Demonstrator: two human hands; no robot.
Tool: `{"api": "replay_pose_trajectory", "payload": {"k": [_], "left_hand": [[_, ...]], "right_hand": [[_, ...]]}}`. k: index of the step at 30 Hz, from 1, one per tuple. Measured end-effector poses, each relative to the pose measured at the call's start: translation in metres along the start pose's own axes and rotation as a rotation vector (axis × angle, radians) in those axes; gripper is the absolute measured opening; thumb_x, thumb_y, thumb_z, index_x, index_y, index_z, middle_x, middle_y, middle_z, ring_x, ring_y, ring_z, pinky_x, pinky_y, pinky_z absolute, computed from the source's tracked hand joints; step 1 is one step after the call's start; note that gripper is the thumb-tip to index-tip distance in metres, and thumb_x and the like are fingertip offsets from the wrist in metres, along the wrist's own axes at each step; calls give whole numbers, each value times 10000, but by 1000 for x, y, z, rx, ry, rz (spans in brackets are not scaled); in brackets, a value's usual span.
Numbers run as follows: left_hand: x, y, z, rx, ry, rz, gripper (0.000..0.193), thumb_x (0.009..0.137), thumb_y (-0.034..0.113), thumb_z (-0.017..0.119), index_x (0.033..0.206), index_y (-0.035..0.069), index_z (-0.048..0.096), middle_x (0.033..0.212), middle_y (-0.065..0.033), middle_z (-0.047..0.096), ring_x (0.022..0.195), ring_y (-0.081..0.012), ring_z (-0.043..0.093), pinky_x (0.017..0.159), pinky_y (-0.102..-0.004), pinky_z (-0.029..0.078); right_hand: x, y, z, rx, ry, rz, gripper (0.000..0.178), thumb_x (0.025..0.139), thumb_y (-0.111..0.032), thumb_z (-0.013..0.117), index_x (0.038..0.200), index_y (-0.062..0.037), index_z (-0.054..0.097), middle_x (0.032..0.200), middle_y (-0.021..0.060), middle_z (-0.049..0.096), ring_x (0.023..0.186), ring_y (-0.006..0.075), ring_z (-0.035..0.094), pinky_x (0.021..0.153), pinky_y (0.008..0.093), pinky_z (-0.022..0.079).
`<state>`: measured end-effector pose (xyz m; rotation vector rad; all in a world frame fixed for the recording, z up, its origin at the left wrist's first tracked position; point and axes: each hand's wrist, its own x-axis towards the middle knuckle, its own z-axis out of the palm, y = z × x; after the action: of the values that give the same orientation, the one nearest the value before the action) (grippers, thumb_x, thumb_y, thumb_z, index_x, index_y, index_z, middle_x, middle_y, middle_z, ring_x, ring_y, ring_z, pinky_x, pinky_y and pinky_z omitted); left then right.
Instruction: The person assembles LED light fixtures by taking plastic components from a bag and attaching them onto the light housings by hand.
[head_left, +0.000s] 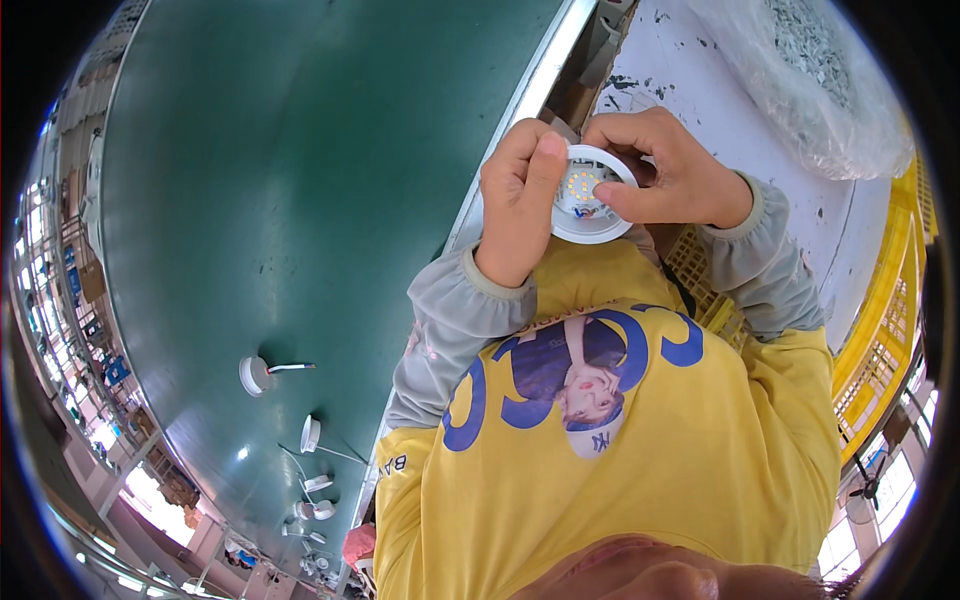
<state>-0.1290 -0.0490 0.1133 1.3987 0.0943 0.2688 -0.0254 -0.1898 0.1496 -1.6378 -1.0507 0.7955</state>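
Observation:
Just in front of my chest, over the edge of the bench, a round white LED downlight (592,236) is held with its open face up. Inside its ring sits a round LED board (581,187) with a circle of small yellow chips. My left hand (518,205) is closed on the left side of the rim, thumb on top. My right hand (678,180) grips the right side, its thumb reaching over the rim onto the board. The right fingers are curled at the far side and partly hidden. Small coloured parts show beside the board, too small to name.
A long green work surface (300,170) with a metal edge runs along my left. White lamp bodies with wires, one a round unit (254,376), lie on it. At right, a clear plastic bag (810,90) of small metallic parts rests on a white surface beside yellow crates (880,330).

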Motion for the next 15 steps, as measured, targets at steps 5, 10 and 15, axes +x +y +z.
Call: {"api": "replay_pose_trajectory", "payload": {"k": [5,10,15], "left_hand": [[-3,-3,-6,-38,71,79,606,886,517,419,1177,-13,374,905,-41,520,813,-96,487,675,-237,409],[-5,2,-11,-165,59,48,769,841,624,389,1279,6,258,1098,-103,491,1001,-175,505,828,-315,434],[-6,9,-21,-291,79,41,762,821,655,383,1250,31,290,1129,-152,498,1024,-212,517,836,-377,453]], "right_hand": [[4,-3,3,-125,136,-107,177,692,-113,629,833,-26,569,610,48,500,495,118,415,461,236,338],[14,-5,2,-691,371,-534,357,599,-132,721,922,-61,586,732,49,573,609,243,557,525,297,438],[27,-15,23,-734,382,-662,383,616,-183,737,948,-77,579,780,54,573,624,238,562,541,305,459]]}}
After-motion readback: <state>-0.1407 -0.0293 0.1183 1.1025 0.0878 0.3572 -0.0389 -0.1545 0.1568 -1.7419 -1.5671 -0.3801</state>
